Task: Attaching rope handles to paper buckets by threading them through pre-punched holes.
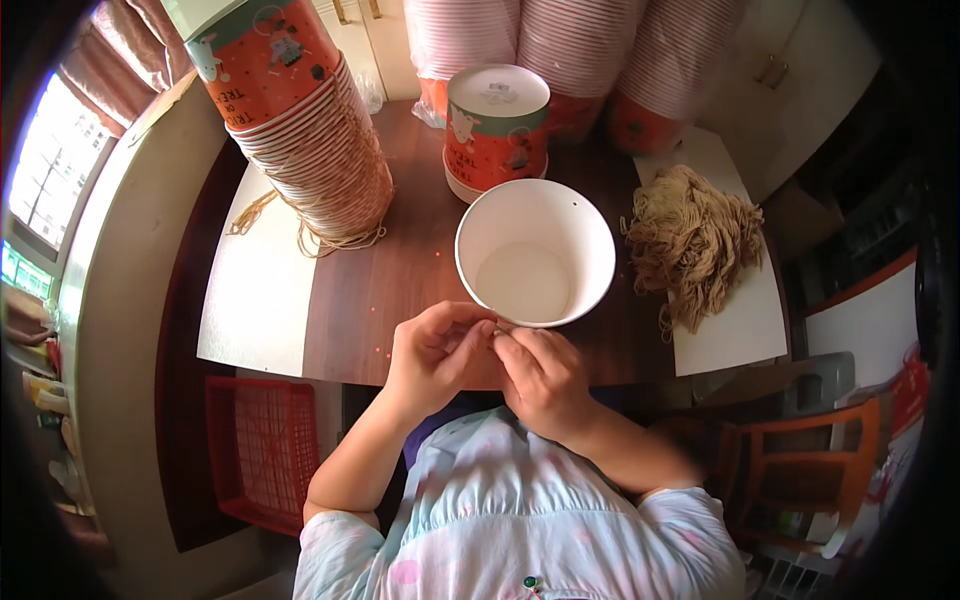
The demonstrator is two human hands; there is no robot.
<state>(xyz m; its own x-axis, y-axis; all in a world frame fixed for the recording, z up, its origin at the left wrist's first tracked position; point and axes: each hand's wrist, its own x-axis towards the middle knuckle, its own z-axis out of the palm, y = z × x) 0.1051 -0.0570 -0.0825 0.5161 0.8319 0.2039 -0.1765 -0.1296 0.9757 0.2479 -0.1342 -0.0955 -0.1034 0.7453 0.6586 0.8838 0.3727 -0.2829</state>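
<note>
One white-lined bucket is seen on the brown tabletop; at its near rim the left hand and right hand are held together, fingers curled, though whether anything is grasped cannot be told.

- I get daylight from the window on the left, its panes burnt out to near white.
- Glare bleaches the white panel at the left of the table; the right side falls dim around the chair.
- I can make out the fingers fairly clearly.
- Blur smears the right forearm near the elbow.
- Fisheye curves straight edges, and black rims my view.
</note>
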